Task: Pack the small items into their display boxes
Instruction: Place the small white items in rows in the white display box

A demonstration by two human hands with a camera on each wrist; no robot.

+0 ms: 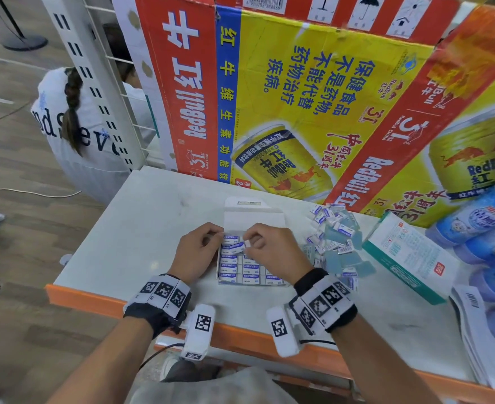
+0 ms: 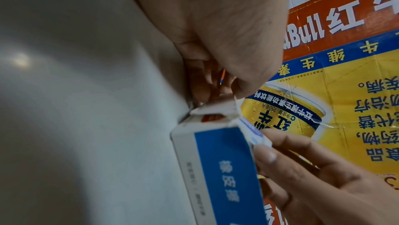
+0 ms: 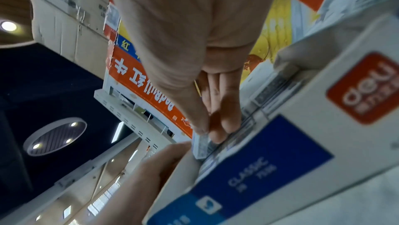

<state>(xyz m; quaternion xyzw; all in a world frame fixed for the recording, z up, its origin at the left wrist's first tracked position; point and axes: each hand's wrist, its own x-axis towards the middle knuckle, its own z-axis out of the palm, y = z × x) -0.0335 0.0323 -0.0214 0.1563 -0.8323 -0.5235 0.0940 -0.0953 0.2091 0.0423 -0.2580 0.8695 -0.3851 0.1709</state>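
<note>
A white worktop (image 1: 141,228) with an orange front edge is backed closely by a Red Bull carton (image 1: 284,97), and an open display box (image 1: 250,279) of erasers lies between the wrists. One eraser (image 1: 236,246) is pinched in the grip of the right hand (image 1: 269,249) over the box's upper rows, while the box's far-left corner flap is pinched by the left hand (image 1: 195,249). A tilted entry could jam it against packed neighbours or buckle the flap; room is tight toward the loose eraser pile (image 1: 332,240) on the right, freer on the left.
</note>
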